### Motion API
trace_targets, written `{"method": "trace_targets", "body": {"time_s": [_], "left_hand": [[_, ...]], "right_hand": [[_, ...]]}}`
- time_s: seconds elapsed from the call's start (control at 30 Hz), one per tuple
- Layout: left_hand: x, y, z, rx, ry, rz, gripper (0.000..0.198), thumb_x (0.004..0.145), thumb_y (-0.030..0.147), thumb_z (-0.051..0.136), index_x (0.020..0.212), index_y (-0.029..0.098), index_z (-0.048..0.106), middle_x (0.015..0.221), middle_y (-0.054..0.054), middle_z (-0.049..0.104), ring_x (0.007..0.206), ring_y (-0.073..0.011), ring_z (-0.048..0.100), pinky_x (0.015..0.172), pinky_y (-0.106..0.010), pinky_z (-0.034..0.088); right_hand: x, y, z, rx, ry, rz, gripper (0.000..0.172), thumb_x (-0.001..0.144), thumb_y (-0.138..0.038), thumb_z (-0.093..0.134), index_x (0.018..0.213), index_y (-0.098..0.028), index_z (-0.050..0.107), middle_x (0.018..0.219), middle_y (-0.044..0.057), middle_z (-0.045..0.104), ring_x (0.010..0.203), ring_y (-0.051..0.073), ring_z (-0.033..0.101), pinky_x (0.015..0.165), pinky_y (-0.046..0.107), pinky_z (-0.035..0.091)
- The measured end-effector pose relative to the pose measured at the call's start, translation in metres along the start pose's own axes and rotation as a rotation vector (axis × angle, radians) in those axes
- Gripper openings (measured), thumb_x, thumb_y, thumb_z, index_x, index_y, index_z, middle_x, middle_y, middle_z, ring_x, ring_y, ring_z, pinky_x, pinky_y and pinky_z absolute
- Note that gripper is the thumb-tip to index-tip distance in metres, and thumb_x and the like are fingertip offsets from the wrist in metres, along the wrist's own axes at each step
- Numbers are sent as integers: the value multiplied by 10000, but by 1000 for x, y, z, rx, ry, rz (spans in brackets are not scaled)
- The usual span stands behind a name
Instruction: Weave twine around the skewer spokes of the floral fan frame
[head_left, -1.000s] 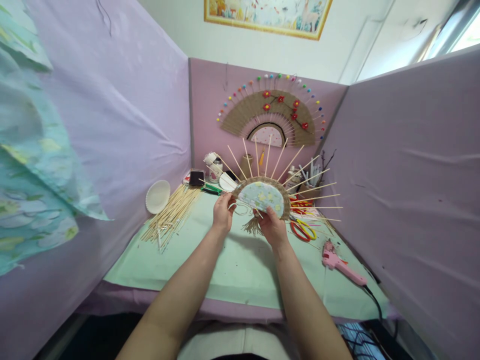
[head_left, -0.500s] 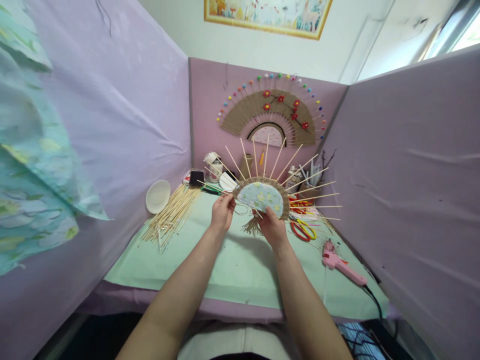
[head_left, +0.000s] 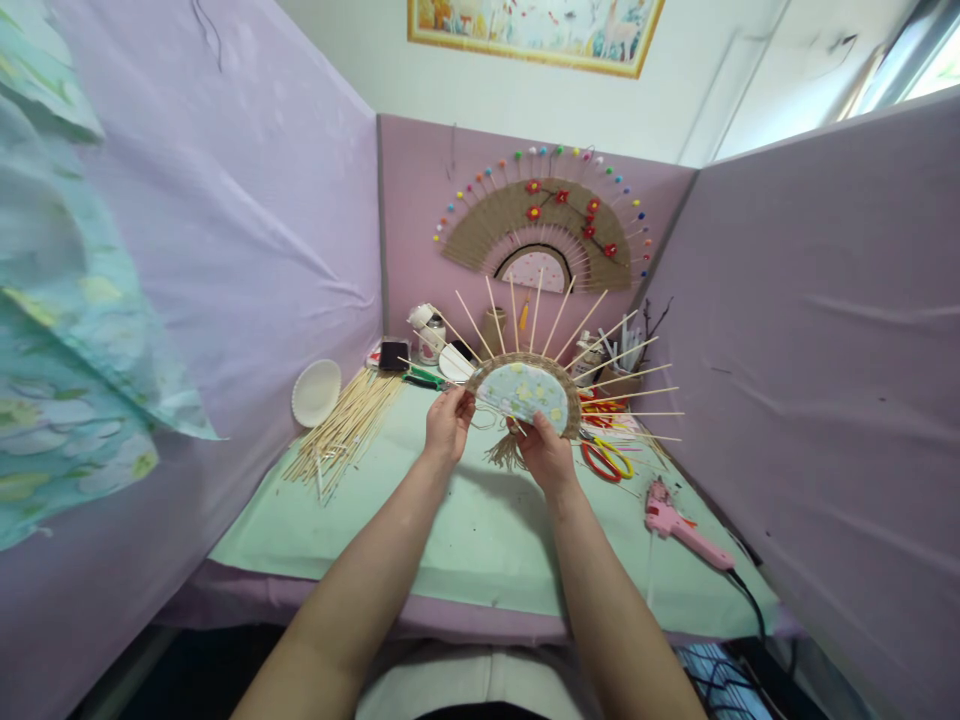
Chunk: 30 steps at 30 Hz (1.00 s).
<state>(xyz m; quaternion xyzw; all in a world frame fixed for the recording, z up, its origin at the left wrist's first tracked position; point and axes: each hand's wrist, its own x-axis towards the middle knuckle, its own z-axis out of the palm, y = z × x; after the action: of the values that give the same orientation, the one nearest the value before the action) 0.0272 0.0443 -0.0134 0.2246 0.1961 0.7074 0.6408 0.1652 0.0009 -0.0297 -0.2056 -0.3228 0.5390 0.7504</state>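
A half-round fan piece (head_left: 525, 393) covered in pale blue floral cloth, with a brown woven rim, is held up over the table. Several thin wooden sticks fan out from its curved rim. My left hand (head_left: 448, 422) pinches the rim at its left end. At the lower right edge, my right hand (head_left: 544, 450) grips the piece with the thumb on the cloth. A brown tassel (head_left: 507, 452) hangs below it, between my hands.
Loose sticks (head_left: 341, 430) and a white dish (head_left: 316, 393) lie at left. Scissors (head_left: 607, 458) and a pink glue gun (head_left: 686, 530) with a cord lie at right. Jars (head_left: 431, 335) stand behind. A finished fan (head_left: 540, 215) hangs on the back panel.
The fan piece has tilted very slightly, its left and upper sticks shifting a little to the right. My left hand has moved slightly right with it.
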Motion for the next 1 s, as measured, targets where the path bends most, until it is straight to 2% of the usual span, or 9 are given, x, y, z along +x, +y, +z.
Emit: {"method": "trace_targets", "body": {"time_s": [0.57,0.77,1.0], "left_hand": [[-2,2,3,34,-11,17,110,667,134,715,697,138,609,660,18,636,622,-47,581,652,-173,444],[-5,2,4,102,-46,-7,228,733,365,683,821,164,619,715,-16,671,657,-109,620,669,-239,461],[-5,3,2,186,-4,85,211,639,286,751,702,183,578,712,33,636,667,-70,581,642,-194,390]], "right_hand": [[1,1,-3,1,-27,0,356,710,-261,752,1045,-273,630,1057,-14,710,903,147,686,775,290,584],[1,0,-1,5,-12,-6,357,710,-252,747,1046,-269,629,1072,-1,709,874,152,688,753,302,587],[0,0,-1,15,-22,37,368,719,-223,733,1063,-282,617,1047,-13,720,901,158,692,774,316,581]]}}
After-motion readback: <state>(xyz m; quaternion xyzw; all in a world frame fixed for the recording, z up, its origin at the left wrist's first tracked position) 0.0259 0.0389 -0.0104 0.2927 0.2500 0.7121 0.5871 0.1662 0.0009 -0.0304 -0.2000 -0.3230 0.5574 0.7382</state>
